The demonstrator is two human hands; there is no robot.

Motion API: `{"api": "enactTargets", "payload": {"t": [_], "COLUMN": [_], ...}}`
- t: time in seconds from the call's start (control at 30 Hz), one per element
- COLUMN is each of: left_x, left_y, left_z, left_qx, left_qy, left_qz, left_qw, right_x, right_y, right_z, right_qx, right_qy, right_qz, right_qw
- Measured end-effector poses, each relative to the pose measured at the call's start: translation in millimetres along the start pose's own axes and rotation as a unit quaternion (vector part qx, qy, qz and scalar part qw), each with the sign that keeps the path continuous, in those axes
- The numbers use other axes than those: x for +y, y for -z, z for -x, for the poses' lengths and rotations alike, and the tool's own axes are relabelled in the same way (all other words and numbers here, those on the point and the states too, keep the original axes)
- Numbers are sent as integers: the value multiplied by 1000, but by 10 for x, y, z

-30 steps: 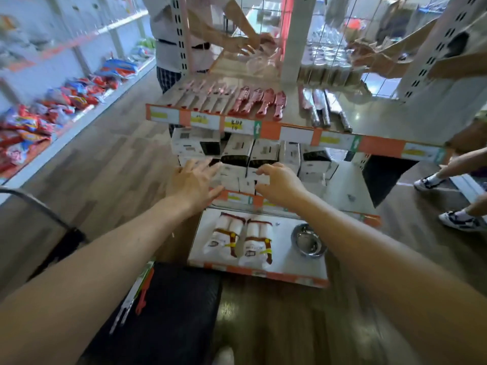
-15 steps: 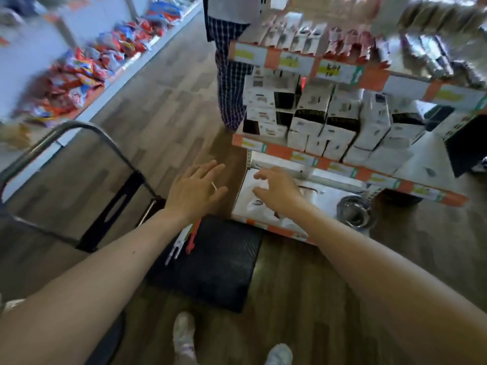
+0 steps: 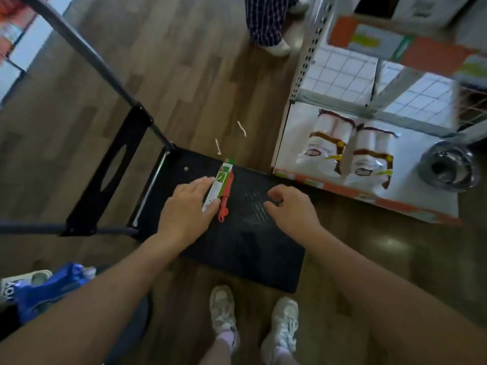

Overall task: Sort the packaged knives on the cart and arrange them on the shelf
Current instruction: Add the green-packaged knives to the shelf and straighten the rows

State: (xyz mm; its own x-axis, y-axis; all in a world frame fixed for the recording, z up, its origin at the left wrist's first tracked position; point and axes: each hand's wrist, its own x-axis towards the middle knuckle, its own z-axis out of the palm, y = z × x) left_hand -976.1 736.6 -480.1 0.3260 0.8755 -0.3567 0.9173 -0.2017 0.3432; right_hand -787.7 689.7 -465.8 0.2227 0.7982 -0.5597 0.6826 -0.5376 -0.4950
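Cart deck (image 3: 245, 241), black and ribbed, sat low on the wooden floor (image 3: 184, 75), its corner touching the front corner of the shelf unit's bottom board (image 3: 291, 133). Grey cart handle (image 3: 87, 56) rose to the upper left.

One packaged knife (image 3: 221, 188) lay on the far half of the deck: red handle pointing toward the wearer, green-and-white card along its left side. No other package could be made out on the deck.

Left hand (image 3: 185, 209) was on that package. Its fingers (image 3: 204, 181) were mostly straight and lay against the card's left edge, and the thumb touched the card's lower end, just beside the red handle. Whether thumb and fingers had closed into a pinch could not be told.

Right hand (image 3: 292, 209) hovered over the deck to the right of the knife, apart from it. It was loosely curled and held nothing.

Bottom board carried two white bags with brown bands, one (image 3: 326, 146) beside the other (image 3: 371, 159), and a metal bowl (image 3: 448, 167) further right. Above them ran a wire grid panel (image 3: 342, 72) and a perforated grey upright (image 3: 308, 48); the upper shelves were blurred.

Two pale scraps lay on the floor beyond the cart, one (image 3: 217, 146) close to the deck's edge, the other (image 3: 242, 128) further off. Wearer's pale sneakers (image 3: 224, 312) stood at the deck's near edge. Blue bag (image 3: 50, 288) sat at lower left. Another person's striped trousers (image 3: 263, 19) showed at the top.
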Motion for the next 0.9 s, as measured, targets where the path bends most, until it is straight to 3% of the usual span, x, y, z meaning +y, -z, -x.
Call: {"api": "enactTargets", "payload": {"t": [0.3,0.47,0.67,0.9], "left_x": [-1137,-1548,-1721,-1666], "left_y": [-2069,-2901,-3293,-3251], "left_z": [-930,-1199,-1350,-1417], "left_qx": [-30,-60,-28,-21], "left_qy": [73,130,148,180], "left_qz": [26,36,8,0], "left_qw": [997,989,989,983], "right_x": [613,897,986,956], "right_y": [-2127,-2871,-3336,-3335], "right_z": [-1583,-2149,-2564,-2719], "right_qx": [-52,-38,-28,-22], "right_qy": [-40,-59,-54,-152], "right_qz": [-4,-4,18,-71], "right_qw": [998,998,998,986]}}
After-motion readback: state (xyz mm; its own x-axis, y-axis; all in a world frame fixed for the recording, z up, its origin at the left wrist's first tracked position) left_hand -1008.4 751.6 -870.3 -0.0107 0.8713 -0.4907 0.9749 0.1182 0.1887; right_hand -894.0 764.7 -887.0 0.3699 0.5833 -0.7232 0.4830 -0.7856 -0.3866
